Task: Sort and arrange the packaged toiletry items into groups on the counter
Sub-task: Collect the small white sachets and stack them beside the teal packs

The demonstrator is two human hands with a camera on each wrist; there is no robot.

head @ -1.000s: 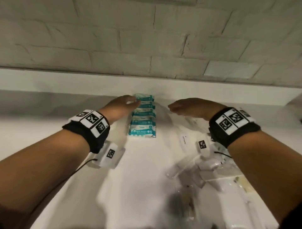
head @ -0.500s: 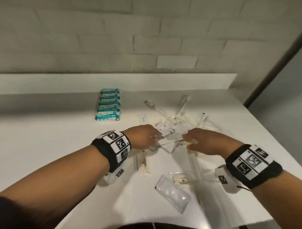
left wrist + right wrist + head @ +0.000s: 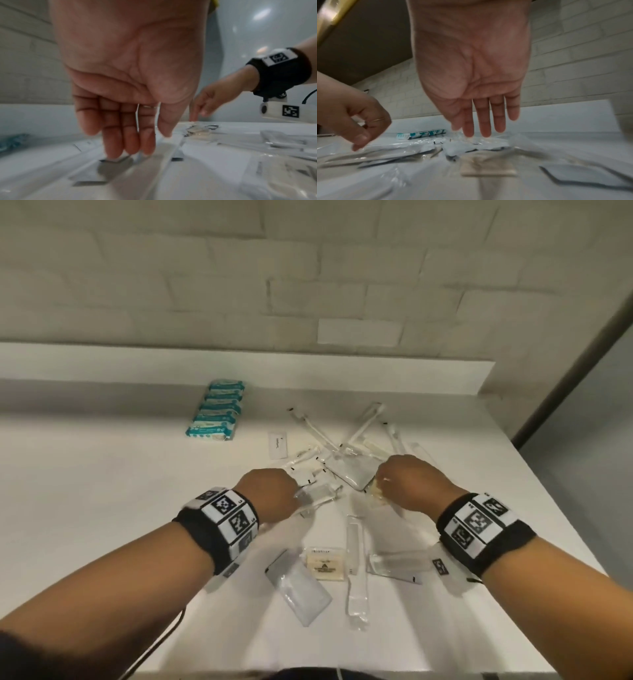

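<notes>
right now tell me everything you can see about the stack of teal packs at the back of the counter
The teal packs are soft-looking flat packets in teal and white wrappers with small print too blurred to read. Six or so lie overlapping in a neat row running from the back ledge toward the person, each partly covering the next. They rest on the white counter, left of the scattered clear-wrapped items and apart from them. Neither hand touches them. The right wrist view shows the row side-on.

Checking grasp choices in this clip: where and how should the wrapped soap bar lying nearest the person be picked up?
The soap bar lies flat on the counter, a clear packet against its left edge. Come from above and pinch its near and far edges, which look free; being flat, it probably offers little else to grip.
</notes>
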